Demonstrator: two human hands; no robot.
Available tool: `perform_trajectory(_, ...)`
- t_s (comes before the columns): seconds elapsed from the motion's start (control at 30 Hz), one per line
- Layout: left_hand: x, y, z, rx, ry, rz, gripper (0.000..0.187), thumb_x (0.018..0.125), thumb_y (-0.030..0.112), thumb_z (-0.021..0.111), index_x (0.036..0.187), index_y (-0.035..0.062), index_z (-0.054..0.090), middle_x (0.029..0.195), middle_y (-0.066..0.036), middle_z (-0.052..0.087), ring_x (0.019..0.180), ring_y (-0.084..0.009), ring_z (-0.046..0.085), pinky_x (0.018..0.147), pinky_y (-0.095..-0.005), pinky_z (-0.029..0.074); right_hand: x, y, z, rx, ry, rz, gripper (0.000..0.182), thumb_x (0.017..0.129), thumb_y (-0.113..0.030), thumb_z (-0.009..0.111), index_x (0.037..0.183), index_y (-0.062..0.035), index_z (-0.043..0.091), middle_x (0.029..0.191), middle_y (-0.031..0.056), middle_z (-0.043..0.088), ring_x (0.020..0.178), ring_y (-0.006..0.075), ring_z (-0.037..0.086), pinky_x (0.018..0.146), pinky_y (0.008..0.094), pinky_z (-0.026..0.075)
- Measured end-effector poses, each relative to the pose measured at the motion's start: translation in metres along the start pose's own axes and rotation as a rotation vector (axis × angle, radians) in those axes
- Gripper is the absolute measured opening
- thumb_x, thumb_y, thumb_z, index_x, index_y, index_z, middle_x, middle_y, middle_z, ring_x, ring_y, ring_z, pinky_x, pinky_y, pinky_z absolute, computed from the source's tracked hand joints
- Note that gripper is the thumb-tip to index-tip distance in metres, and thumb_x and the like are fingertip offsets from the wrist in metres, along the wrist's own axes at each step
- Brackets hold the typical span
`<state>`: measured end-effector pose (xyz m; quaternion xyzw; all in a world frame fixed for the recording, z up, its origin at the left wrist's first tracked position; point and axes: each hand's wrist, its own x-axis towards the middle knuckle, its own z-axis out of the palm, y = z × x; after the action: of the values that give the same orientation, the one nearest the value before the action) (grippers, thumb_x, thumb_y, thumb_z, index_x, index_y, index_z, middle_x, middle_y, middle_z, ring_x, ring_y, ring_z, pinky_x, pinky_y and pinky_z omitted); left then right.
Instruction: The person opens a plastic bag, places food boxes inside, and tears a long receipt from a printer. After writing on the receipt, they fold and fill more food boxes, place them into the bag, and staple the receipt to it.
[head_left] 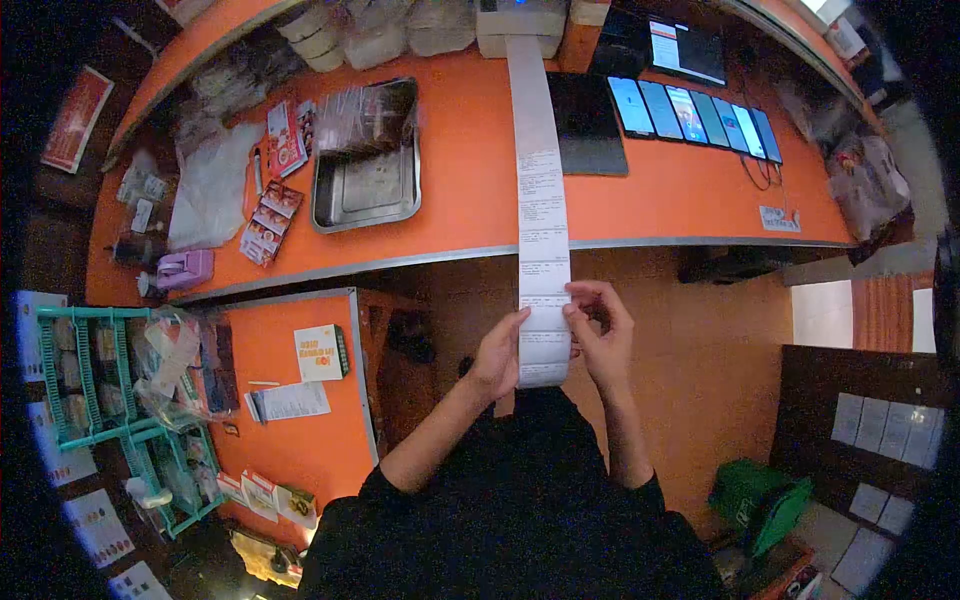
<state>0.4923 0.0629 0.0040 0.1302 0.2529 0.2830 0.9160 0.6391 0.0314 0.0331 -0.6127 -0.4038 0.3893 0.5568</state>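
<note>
A long white strip of printed labels (543,240) runs from a white printer (490,30) at the back, across the orange counter (460,180) and over its front edge. Its lower end curls under, between my hands. My left hand (497,352) pinches the strip's left edge, thumb on top. On the right edge, my right hand (603,330) grips the strip with its thumb on the front, the fingers bent and partly hidden behind the paper.
Left on the counter are a metal tray (368,200) with clear plastic packets, printed cards (270,222) and a purple tape dispenser (185,270). Several lit phones (690,115) line the right, beside a dark flat pad (590,125). A green bag (760,505) sits low right, teal racks (90,375) left.
</note>
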Motion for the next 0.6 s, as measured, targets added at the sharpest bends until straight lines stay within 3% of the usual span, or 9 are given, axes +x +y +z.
perform_trajectory(0.1, -0.004, -0.001, 0.0, 0.005, 0.015, -0.013, 0.053, 0.097, 0.035, 0.037, 0.134, -0.0027, 0.04, 0.12, -0.021, 0.058, 0.107, -0.0368, 0.06, 0.096, -0.051, 0.046, -0.004, 0.006, -0.002, -0.106, 0.002, -0.112, 0.019, 0.084, -0.006, 0.065, 0.103, -0.0066, 0.063, 0.086, 0.0006, 0.058, 0.077, 0.0076, 0.055, 0.054, 0.0193, 0.046)
perform_trajectory(0.13, -0.006, -0.002, 0.0, -0.008, 0.01, -0.024, 0.053, 0.096, 0.035, 0.037, 0.134, -0.0025, 0.04, 0.119, -0.022, 0.058, 0.107, -0.0371, 0.06, 0.095, -0.051, 0.046, -0.007, 0.003, -0.002, -0.106, 0.006, -0.112, 0.019, 0.084, -0.006, 0.065, 0.103, -0.0066, 0.063, 0.086, 0.0006, 0.058, 0.077, 0.0076, 0.055, 0.054, 0.0193, 0.046)
perform_trajectory(0.2, -0.01, 0.0, 0.003, 0.002, 0.008, -0.039, 0.053, 0.096, 0.035, 0.037, 0.134, -0.0023, 0.04, 0.119, -0.022, 0.058, 0.107, -0.0373, 0.06, 0.095, -0.0513, 0.046, -0.011, -0.013, 0.0, -0.017, -0.001, 0.051, 0.017, 0.084, -0.004, 0.064, 0.101, -0.0049, 0.064, 0.088, 0.0018, 0.061, 0.082, 0.0094, 0.055, 0.069, 0.0221, 0.046)
perform_trajectory(0.3, -0.022, 0.009, 0.015, 0.054, -0.014, -0.093, 0.053, 0.096, 0.036, 0.037, 0.134, -0.002, 0.039, 0.121, -0.023, 0.056, 0.106, -0.0377, 0.06, 0.096, -0.0517, 0.046, -0.011, -0.01, 0.002, -0.027, 0.012, -0.018, 0.015, 0.084, -0.001, 0.062, 0.099, -0.0031, 0.064, 0.089, 0.0023, 0.062, 0.084, 0.0104, 0.056, 0.078, 0.0246, 0.044)
perform_trajectory(0.53, -0.04, 0.011, 0.026, -0.039, -0.081, -0.11, 0.054, 0.096, 0.036, 0.036, 0.137, 0.0007, 0.036, 0.13, -0.02, 0.051, 0.119, -0.0363, 0.052, 0.1, -0.0609, 0.039, -0.014, -0.021, 0.009, -0.013, 0.057, 0.03, 0.013, 0.085, 0.0, 0.061, 0.097, -0.0022, 0.064, 0.088, 0.0034, 0.063, 0.085, 0.0102, 0.056, 0.078, 0.026, 0.045)
perform_trajectory(0.6, -0.047, 0.015, 0.03, -0.061, -0.101, -0.117, 0.054, 0.097, 0.035, 0.035, 0.137, -0.0011, 0.035, 0.13, -0.022, 0.05, 0.119, -0.0359, 0.052, 0.099, -0.0589, 0.041, -0.014, -0.022, 0.01, 0.003, 0.058, 0.028, 0.012, 0.085, -0.001, 0.062, 0.096, -0.0017, 0.064, 0.089, 0.004, 0.064, 0.084, 0.0104, 0.057, 0.078, 0.0256, 0.045)
